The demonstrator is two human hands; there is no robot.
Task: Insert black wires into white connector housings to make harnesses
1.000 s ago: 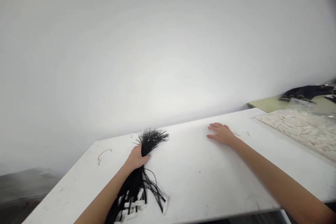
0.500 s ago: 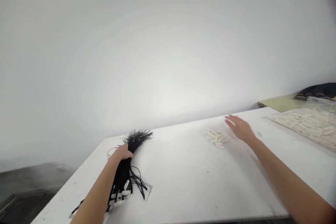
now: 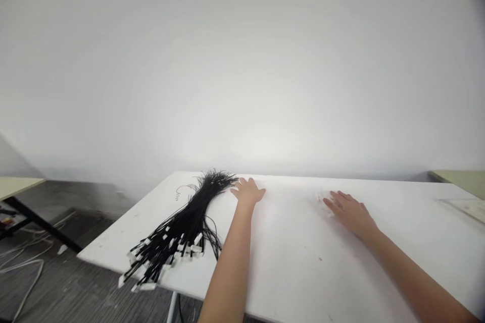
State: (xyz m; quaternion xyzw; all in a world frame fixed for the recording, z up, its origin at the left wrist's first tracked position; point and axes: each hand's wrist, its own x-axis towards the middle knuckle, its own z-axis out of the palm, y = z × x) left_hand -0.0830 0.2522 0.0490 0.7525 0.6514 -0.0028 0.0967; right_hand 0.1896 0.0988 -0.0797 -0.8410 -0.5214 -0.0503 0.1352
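Off the wires (image 3: 191, 212) now, the left hand (image 3: 248, 192) spreads its fingers wide just beside their frayed ends on the table (image 3: 288, 262). Fingers slightly parted, the right hand (image 3: 350, 212) has come back over the white pieces (image 3: 325, 205).

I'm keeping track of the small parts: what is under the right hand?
Small white pieces show by the fingertips of the right hand. Whatever lies beneath its fingers and palm is covered, so I cannot count them.
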